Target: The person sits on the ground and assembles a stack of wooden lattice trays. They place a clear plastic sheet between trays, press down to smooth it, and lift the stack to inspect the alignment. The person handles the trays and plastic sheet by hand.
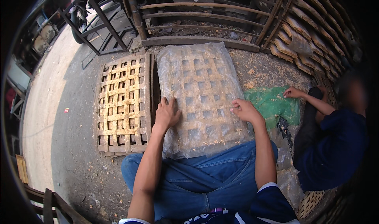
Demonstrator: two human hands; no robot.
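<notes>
A clear, wrinkled plastic sheet (203, 139) covers a woven lattice tray in front of my crossed legs, and the tray's square gaps show through. My left hand (167, 114) lies on the sheet near its left edge, fingers spread. On the sheet's right side, my right hand (248, 111) has its thumb and forefinger drawn together at the plastic. Anything pinched there is too small to make out. Left of the sheet, a bare woven lattice tray (125, 91) in a wooden frame lies on top of others.
At the right sits a co-worker (335, 141) in dark blue, one hand over a green plastic sheet (272, 105). Tilted stacks of filled trays (312, 30) stand at the back right. A slatted rack (205, 16) stands behind. Pale crumbs dot the concrete (260, 68).
</notes>
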